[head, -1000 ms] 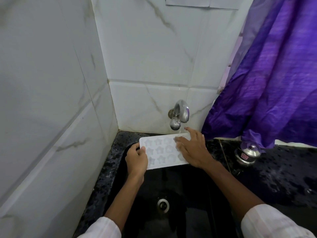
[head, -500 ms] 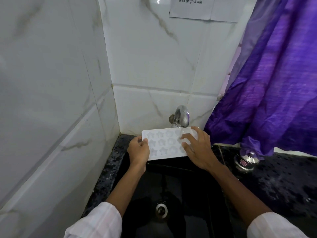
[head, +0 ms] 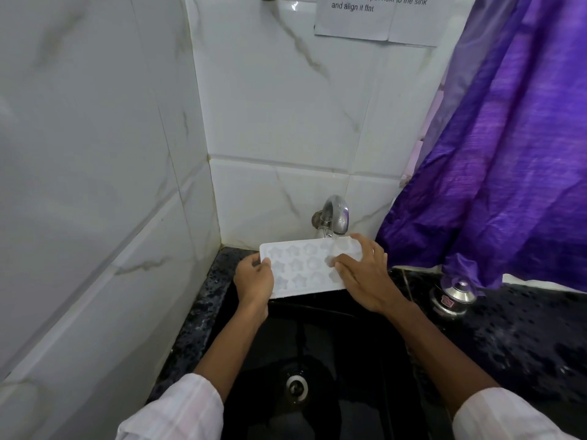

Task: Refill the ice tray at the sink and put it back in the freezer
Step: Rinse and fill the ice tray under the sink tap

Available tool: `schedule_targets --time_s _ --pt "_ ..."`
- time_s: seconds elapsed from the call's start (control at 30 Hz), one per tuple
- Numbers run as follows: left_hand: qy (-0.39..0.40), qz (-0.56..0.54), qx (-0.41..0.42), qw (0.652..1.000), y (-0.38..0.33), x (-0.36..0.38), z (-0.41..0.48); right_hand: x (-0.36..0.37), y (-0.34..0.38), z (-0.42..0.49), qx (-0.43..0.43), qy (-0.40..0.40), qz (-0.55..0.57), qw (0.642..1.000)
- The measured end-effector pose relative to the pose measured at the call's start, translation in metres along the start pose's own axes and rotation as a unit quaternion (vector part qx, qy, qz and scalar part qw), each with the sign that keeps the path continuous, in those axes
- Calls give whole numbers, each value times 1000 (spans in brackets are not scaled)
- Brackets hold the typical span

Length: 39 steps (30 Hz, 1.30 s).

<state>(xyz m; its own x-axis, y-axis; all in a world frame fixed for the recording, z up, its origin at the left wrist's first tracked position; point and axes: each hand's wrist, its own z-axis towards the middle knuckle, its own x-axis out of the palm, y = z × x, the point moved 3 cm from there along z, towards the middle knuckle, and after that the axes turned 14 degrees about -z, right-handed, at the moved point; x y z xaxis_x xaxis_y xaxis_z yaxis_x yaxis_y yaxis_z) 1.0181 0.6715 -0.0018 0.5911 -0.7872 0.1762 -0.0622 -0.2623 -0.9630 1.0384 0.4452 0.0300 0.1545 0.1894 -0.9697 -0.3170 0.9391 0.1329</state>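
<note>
A white ice tray (head: 300, 268) with star-shaped moulds is held flat over the black sink (head: 365, 360), right under the steel tap (head: 333, 214). A thin stream of water runs from the spout onto the tray's far right part. My left hand (head: 254, 279) grips the tray's left edge, thumb on top. My right hand (head: 363, 274) holds the right end, with its fingers spread over the moulds and the thumb at the far edge. The freezer is out of sight.
White marble tiles close in the left and back. A purple curtain (head: 508, 154) hangs on the right. A small steel lidded pot (head: 452, 296) stands on the wet black counter (head: 524, 344). The sink drain (head: 297, 387) lies below. A paper note (head: 374, 17) is stuck to the back wall.
The tray has risen closer to the spout and the view has tilted upward. Both hands have kept their hold.
</note>
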Motion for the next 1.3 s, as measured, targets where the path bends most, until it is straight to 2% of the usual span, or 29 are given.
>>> schedule_targets --time_s 0.4,0.57,0.77,0.9,1.03,1.3 --pt "-19 8 0 1000 -4 5 0 5 5 -1 -14 17 -13 1000" --pt "-30 10 2 999 -9 4 6 1 2 0 -3 -31 44 999" --pt "-48 -19 -10 999 -11 1 12 1 2 -7 -39 -55 36 997" --pt "-49 -20 -7 999 -11 3 12 1 5 -11 -60 -44 24 997" --pt "-42 -9 0 999 -11 3 10 0 3 -9 -45 -21 -7 999" --pt "-46 -4 2 999 -12 1 11 3 5 -12 -49 9 12 999"
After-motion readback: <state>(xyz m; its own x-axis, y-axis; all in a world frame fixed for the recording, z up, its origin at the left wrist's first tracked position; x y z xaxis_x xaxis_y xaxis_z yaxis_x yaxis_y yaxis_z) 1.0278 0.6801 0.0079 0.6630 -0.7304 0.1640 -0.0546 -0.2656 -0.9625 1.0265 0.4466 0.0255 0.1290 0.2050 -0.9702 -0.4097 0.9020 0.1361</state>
